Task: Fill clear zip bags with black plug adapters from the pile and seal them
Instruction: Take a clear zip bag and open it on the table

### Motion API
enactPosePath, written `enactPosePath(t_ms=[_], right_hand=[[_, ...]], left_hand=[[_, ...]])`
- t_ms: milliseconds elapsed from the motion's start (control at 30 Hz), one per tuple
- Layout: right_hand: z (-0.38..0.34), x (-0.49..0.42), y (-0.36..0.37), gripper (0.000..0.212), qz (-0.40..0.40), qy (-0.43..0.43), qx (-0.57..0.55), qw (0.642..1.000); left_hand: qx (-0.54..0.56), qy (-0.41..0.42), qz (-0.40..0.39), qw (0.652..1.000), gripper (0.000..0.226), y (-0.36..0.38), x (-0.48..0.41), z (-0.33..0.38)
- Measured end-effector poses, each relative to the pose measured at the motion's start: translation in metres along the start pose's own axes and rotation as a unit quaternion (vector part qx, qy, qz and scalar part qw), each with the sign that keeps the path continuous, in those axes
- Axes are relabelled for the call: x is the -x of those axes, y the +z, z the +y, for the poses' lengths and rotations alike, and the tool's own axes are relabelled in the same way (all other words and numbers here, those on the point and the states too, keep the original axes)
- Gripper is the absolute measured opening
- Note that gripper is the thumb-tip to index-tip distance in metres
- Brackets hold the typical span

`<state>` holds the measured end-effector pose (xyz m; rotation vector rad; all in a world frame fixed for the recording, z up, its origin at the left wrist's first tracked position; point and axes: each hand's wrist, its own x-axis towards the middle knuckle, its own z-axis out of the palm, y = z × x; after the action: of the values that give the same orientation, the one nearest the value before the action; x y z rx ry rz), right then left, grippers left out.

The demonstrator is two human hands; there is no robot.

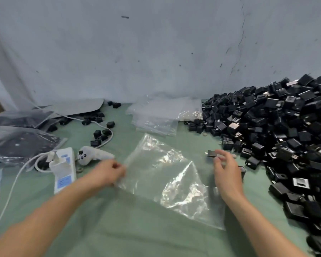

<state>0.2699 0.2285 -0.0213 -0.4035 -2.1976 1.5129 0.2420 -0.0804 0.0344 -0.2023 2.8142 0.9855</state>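
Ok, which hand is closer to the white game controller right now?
Left. The left hand pinches the left edge of the clear zip bag, just right of the white controller. The right hand holds a black adapter across the bag, beside the pile.

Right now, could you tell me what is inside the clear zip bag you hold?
The clear zip bag looks empty; green cloth shows through. Glare hides parts, and one dark patch is unclear.

White power strip (64, 169), pale controller (93, 155), white cable (11, 188), green cloth (137, 238)
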Motion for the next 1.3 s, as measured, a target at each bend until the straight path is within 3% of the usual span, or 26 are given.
enactPosePath(t_ms=[67,133,200,267,333,433,567,633,800,1033,1300], right_hand=[[-0.004,0.003,-0.001,0.03,-0.002,-0.006,0.014,1.0],[-0.01,0.004,-0.002,0.03,-0.003,-0.009,-0.013,1.0],[-0.018,0.007,-0.004,0.023,-0.025,0.026,-0.089,0.995],[-0.029,0.013,-0.007,0.021,-0.082,0.112,-0.208,0.968],[-0.036,0.022,-0.01,0.034,-0.161,0.192,-0.287,0.925],[-0.033,0.036,-0.012,0.048,-0.23,0.239,-0.303,0.894],[-0.021,0.05,-0.01,0.017,-0.256,0.244,-0.199,0.914],[-0.017,0.051,-0.009,0.016,-0.262,0.246,-0.155,0.92],[-0.019,0.045,-0.007,0.022,-0.285,0.225,-0.126,0.923],[-0.017,0.041,0.003,0.034,-0.284,0.244,-0.175,0.911],[-0.01,0.041,0.005,0.021,-0.273,0.257,-0.171,0.911]], left_hand=[[0.065,0.067,0.117,0.989,0.016,-0.042,0.015,0.027],[-0.001,0.188,0.271,0.944,0.008,-0.081,0.035,0.061],[-0.049,0.287,0.318,0.902,0.007,-0.094,0.066,0.093],[-0.093,0.339,0.296,0.888,0.008,-0.073,0.092,0.111],[-0.15,0.356,0.272,0.881,0.007,-0.027,0.107,0.113],[-0.18,0.318,0.172,0.915,0.003,0.054,0.112,0.095],[-0.135,0.258,0.049,0.956,0.014,0.125,0.1,0.066],[-0.099,0.246,0.008,0.964,0.023,0.136,0.097,0.059],[-0.077,0.224,-0.006,0.972,0.021,0.134,0.081,0.053],[0.07,0.137,-0.041,0.987,0.022,0.127,0.058,0.049],[0.18,0.124,-0.059,0.974,0.014,0.136,0.058,0.049]])
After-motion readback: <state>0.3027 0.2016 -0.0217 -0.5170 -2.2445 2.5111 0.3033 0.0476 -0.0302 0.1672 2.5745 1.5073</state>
